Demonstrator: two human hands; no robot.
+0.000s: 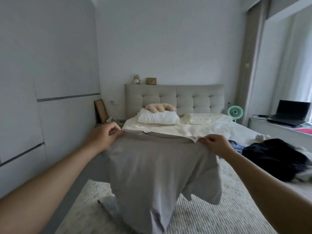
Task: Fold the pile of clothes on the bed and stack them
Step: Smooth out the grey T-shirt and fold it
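— Shirt [152, 166]: where do we have it?
— Above the bed [219, 208], collar toward 12 o'clock, length running to 6. Our left hand [103, 137] and right hand [217, 144] pinch its shoulders at 10 and 2.

Both arms outstretched, left hand [103, 137] and right hand [217, 144] pinching
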